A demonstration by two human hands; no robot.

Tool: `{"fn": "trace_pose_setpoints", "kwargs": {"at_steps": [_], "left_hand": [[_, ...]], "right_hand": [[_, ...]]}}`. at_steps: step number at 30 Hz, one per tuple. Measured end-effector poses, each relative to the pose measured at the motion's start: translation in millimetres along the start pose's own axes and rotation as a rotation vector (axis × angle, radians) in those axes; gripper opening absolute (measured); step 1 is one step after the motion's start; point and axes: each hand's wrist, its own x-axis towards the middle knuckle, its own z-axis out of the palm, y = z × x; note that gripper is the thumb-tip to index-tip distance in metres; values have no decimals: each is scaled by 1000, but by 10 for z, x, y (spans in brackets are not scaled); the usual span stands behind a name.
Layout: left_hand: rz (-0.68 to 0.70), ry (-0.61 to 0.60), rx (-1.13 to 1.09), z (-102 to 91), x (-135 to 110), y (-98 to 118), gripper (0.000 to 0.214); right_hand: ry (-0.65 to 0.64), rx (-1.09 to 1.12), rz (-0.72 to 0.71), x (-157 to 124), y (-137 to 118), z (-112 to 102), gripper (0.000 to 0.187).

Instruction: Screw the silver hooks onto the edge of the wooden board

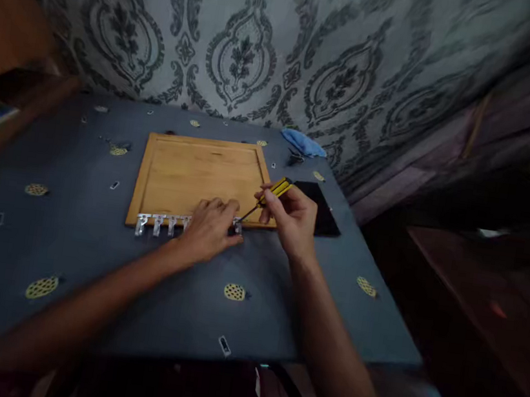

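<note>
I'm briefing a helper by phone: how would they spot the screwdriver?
On the grey table lies a framed wooden panel. Over its near edge, the right hand holds the screwdriver. Its yellow handle sets it apart from the silvery metal pieces.

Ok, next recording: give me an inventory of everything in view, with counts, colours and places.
Framed panel: 1, light wood, on the table
Metal hooks: at least five, silver, along the panel's near edge; left hand may hide more
Screwdriver: 1, yellow and black, in the right hand
Cloth: 1, blue, far right corner
Small object: 1, dark, by the cloth
Flat item: 1, black, right of panel
Tablecloth: 1, grey-blue, yellow pineapples
Wallpaper: grey, behind
Furniture: orange-brown, left edge
Far right: too dark
Hands: 2, left at the hooks, right gripping the screwdriver
</note>
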Motion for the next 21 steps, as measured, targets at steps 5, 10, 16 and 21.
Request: {"fn": "trace_pose_setpoints", "kwargs": {"at_steps": [5,10,16,21], "left_hand": [[13,10,-4,-9,-7,1,45],[15,22,-38,3,-6,-2,43],[31,60,-55,41,-5,-21,41],[15,49,-59,27,-4,-13,40]], "right_hand": [[114,-43,-61,-1,-16,-3,46],[82,-39,-54,-4,17,0,46],[42,-23,-23,-9,76,-1,46],[17,0,1,-9,60,14,43]]}}
